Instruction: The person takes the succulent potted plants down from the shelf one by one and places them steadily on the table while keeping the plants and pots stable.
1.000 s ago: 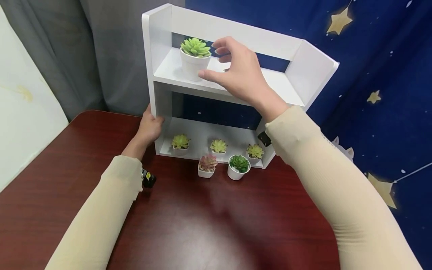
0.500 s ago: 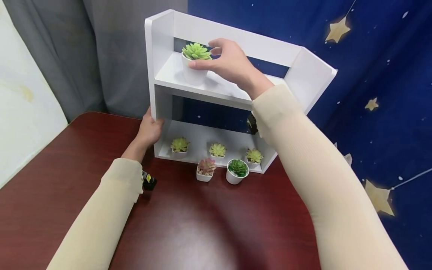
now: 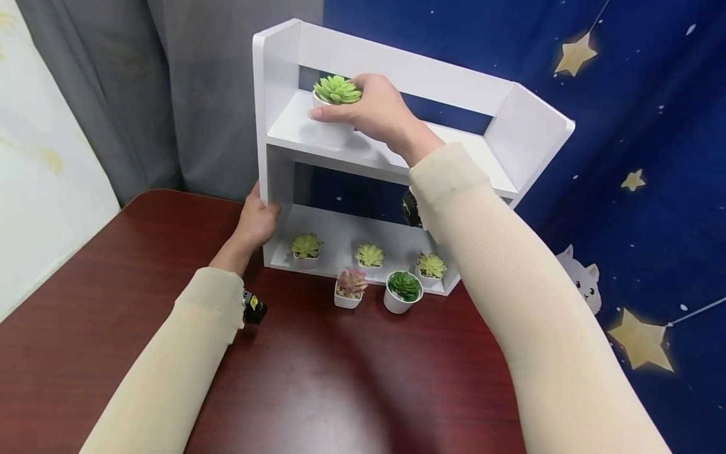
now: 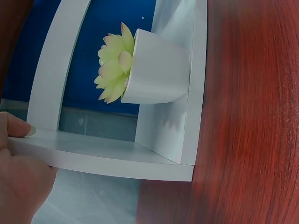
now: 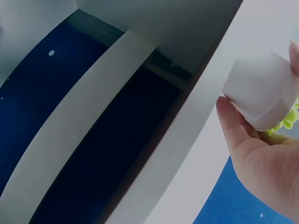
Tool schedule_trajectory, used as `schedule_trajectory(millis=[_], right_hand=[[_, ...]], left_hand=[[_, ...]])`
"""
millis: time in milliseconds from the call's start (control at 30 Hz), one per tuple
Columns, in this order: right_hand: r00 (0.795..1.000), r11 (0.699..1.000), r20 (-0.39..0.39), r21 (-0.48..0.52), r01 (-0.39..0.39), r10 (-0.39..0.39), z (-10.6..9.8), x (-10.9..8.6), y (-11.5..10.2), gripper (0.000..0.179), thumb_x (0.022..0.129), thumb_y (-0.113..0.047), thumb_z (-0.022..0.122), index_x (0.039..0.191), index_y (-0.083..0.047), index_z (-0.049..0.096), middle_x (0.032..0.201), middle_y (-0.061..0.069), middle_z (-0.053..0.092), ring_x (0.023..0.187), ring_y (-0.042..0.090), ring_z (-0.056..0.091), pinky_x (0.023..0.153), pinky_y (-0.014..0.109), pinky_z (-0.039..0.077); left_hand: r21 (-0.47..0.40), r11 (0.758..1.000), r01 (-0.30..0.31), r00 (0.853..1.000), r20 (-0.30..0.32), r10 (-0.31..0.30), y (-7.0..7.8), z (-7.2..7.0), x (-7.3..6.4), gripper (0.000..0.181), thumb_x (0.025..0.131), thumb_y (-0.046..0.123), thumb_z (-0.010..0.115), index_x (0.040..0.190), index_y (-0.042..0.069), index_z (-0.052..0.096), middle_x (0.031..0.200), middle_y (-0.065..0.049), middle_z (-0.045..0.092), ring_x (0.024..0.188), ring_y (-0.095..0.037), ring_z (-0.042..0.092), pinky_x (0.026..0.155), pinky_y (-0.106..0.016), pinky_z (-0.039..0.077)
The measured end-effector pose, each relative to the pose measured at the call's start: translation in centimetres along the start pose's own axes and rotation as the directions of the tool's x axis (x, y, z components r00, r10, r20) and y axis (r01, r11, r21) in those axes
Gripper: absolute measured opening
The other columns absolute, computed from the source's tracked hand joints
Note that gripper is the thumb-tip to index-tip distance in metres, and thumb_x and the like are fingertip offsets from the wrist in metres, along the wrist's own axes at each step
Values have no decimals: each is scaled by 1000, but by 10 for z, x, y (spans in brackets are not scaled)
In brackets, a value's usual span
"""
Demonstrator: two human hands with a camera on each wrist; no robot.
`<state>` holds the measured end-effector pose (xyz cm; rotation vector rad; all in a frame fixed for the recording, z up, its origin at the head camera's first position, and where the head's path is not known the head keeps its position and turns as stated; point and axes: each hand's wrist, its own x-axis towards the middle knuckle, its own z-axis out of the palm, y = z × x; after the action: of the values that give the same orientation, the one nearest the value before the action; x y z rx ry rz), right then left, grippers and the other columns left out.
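A white two-tier shelf stands on the table. On its upper board, at the left end, sits a light green succulent in a round white pot. My right hand grips this pot from the right, its thumb across the front and fingers round the far side. Lower down, my left hand holds the shelf's left side panel, its thumb on the inner face in the left wrist view; its other fingers are mostly hidden. Nearest that hand on the lower board is a yellow-green succulent in a square white pot.
Two more yellow-green succulents stand along the lower board. A pink succulent and a dark green one stand in front on the red-brown table. Grey and blue star-patterned curtains hang behind.
My right hand has moved left from beside the upper pot and has taken hold of it. The left hand stays on the side panel. The head view has shifted slightly.
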<state>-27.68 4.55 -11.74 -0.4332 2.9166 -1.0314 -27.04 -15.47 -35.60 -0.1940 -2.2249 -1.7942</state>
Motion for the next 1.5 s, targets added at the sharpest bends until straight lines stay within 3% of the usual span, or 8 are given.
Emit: schedule_trajectory(millis=[433, 633, 867, 1033, 1267, 1500], right_hand=[[998, 1000, -57, -10, -4, 4, 1, 0, -2, 73, 79, -47, 82, 139, -18, 54, 132, -4, 56, 111, 9, 48, 93, 24, 45], [997, 999, -69, -25, 29, -30, 0, -6, -3, 70, 80, -43, 80, 139, -17, 55, 132, -3, 57, 111, 9, 49, 93, 23, 44], [991, 991, -57, -71, 117, -121, 6, -23, -5, 73, 78, -43, 80, 140, -15, 54, 133, 0, 59, 109, 9, 51, 91, 22, 44], [980, 979, -72, -101, 179, -187, 11, -40, -5, 74, 78, -46, 80, 140, -17, 54, 133, -1, 60, 109, 8, 51, 89, 22, 45], [942, 938, -39, -113, 327, -333, 23, -58, 0, 64, 75, -42, 82, 129, -16, 60, 118, -3, 64, 100, 8, 55, 86, 23, 46], [935, 932, 20, -74, 355, -355, 36, -69, 9, 60, 74, -39, 83, 125, -19, 59, 112, -4, 64, 99, 10, 58, 86, 27, 49]], left_hand=[[38, 999, -5, 1000, 12, 5, 3, 1, 1, 69, 98, -2, 36, 163, 9, 14, 158, -28, 34, 145, -43, 35, 117, -61, 29], [26, 999, -20, 1000, 15, 20, 5, 4, 1, 70, 99, -3, 35, 163, 12, 13, 160, -26, 32, 145, -42, 35, 115, -63, 30], [79, 997, -25, 1000, 11, 24, 2, 6, 3, 70, 99, -2, 35, 164, 14, 12, 158, -25, 34, 143, -42, 38, 113, -63, 33], [65, 997, -38, 999, 27, 37, 4, 6, 2, 69, 100, -2, 33, 164, 15, 11, 159, -24, 32, 145, -41, 35, 115, -62, 31], [85, 996, -3, 1000, 14, 1, 5, 6, 4, 70, 99, -1, 35, 163, 14, 13, 162, -23, 31, 147, -40, 34, 118, -59, 30], [75, 997, 14, 1000, -10, -13, 5, 6, 5, 68, 98, 1, 36, 162, 13, 18, 161, -22, 33, 146, -36, 36, 119, -55, 30]])
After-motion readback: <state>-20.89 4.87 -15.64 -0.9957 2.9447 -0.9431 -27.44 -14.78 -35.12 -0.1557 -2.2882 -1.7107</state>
